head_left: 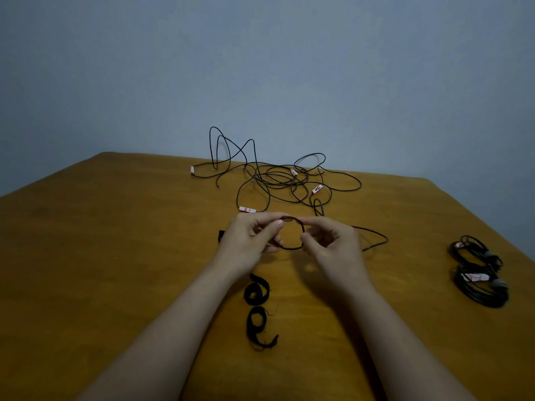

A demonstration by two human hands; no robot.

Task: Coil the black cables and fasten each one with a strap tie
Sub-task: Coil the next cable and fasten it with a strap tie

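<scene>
Both hands hold one black cable (292,219) bent into a small loop above the middle of the table. My left hand (254,237) pinches the loop's left side, and my right hand (330,241) pinches its right side. The cable's loose tail (376,237) trails off to the right onto the table. A tangle of loose black cables (278,178) with white-and-red labelled ends lies at the far edge. Two rolled black strap ties (257,293) (257,322) lie near me, between my forearms. A black object (221,236) shows partly behind my left hand.
Two coiled, fastened black cables (474,251) (482,287) lie at the right of the brown wooden table (115,256). A plain grey-blue wall (260,68) stands behind the table's far edge.
</scene>
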